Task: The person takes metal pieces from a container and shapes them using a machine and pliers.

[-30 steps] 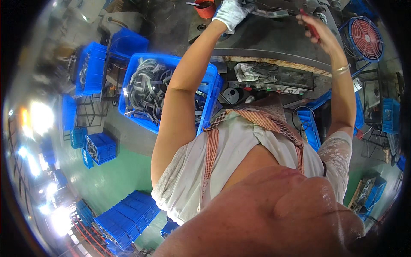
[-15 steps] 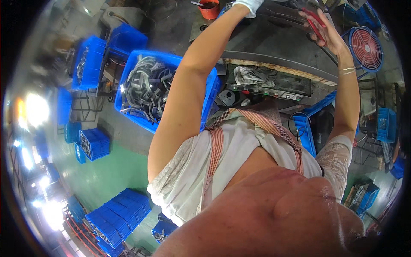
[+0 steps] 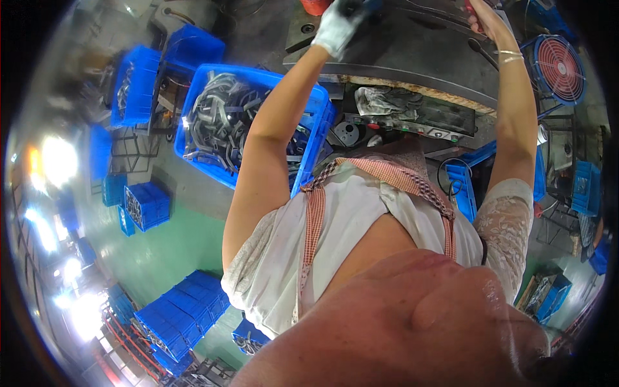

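Overhead, both arms are raised to a dark steel workbench (image 3: pixel 412 48) at the top of the view. The left hand (image 3: pixel 338 29), covered by a white work glove, is curled around a dark object at the picture's upper rim; the object is cut off by the edge, and its kind cannot be told. The right hand (image 3: pixel 483 19) is bare, with a thin bangle at the wrist, and is closed on a slim red-handled tool (image 3: pixel 469 8), of which only a short red stretch is seen; how tightly the fingers are closed cannot be told. Both hands are held above the bench surface, well apart from each other. Below the bench edge, a grey crumpled rag (image 3: pixel 380 100) is seen on a lower shelf. A large blue crate (image 3: pixel 316 122) filled with curved grey metal parts (image 3: pixel 219 122) is placed beside the left forearm. A red caged fan (image 3: pixel 558 68) is set to the right.
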